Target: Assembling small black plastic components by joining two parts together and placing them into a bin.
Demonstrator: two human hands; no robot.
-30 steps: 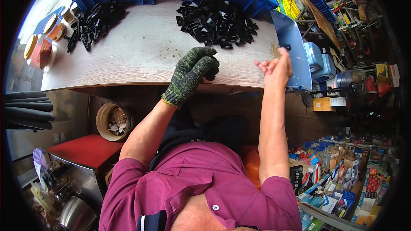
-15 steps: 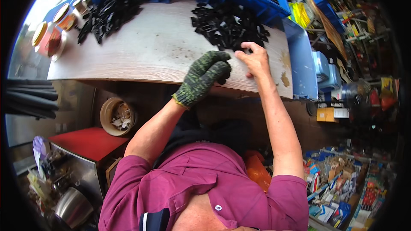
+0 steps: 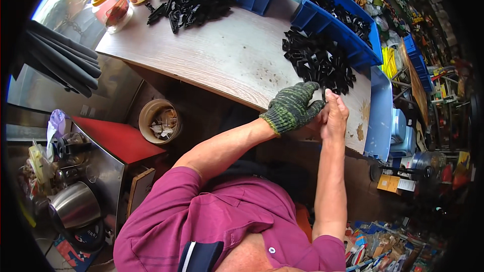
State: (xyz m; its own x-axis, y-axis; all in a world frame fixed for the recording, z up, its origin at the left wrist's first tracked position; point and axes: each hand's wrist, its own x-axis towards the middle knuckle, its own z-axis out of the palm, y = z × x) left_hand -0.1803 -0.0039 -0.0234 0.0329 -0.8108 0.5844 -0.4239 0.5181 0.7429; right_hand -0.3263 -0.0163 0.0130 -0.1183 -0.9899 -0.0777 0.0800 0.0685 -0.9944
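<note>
My left hand (image 3: 295, 108), in a dark green knitted glove, is closed with its fingers curled, over the front edge of the table. Right beside it is my bare right hand (image 3: 334, 116), fingers bent and drawn together, fingertips close to the gloved ones. A dark sliver shows between the fingertips; whether it is a held piece or part of the pile behind I cannot tell. Just beyond both hands lies a pile of small black plastic parts (image 3: 322, 63). A second pile of longer black parts (image 3: 194, 7) lies at the far left of the table (image 3: 212, 55).
Blue bins (image 3: 297, 17) with more black parts stand along the back and right. Lidded jars (image 3: 112, 10) are at the far left corner. A light blue tub (image 3: 379, 116) adjoins the right edge. Below stand a bucket of scraps (image 3: 160, 121) and a red-topped cabinet (image 3: 118, 138).
The view has turned, so the table appears shifted to the right and tilted. My right hand, with fingers spread before, has drawn in against the gloved left hand, fingers closing.
</note>
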